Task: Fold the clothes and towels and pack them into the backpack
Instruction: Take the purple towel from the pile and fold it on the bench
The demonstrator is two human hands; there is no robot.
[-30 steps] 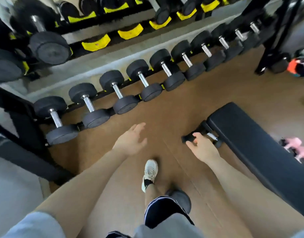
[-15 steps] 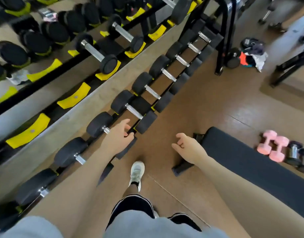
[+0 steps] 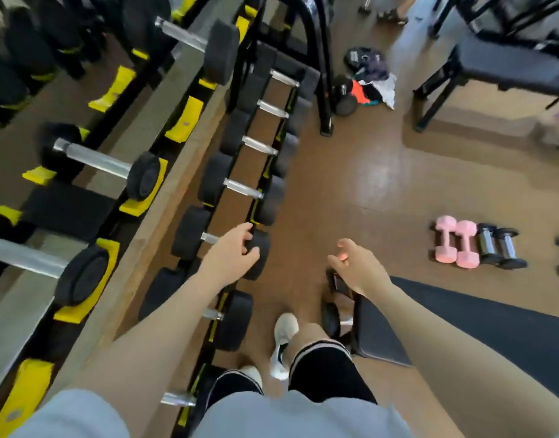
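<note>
Currently both hands empty, fingers loosely curled: left hand (image 3: 232,259) over dumbbell rack (image 3: 256,172), right hand (image 3: 357,268) above bench (image 3: 461,317); clothes pile (image 3: 371,85) far ahead.

Even indoor light, glare patch on the brown floor (image 3: 371,172), motion blur and wide-angle bending toward edges.

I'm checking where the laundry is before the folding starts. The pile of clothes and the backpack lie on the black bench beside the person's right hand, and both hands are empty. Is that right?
Not quite. The head view shows the pile of clothes and the backpack on the floor by the foot of the dumbbell rack, not on the bench. Both the left hand and right hand are empty.
</note>
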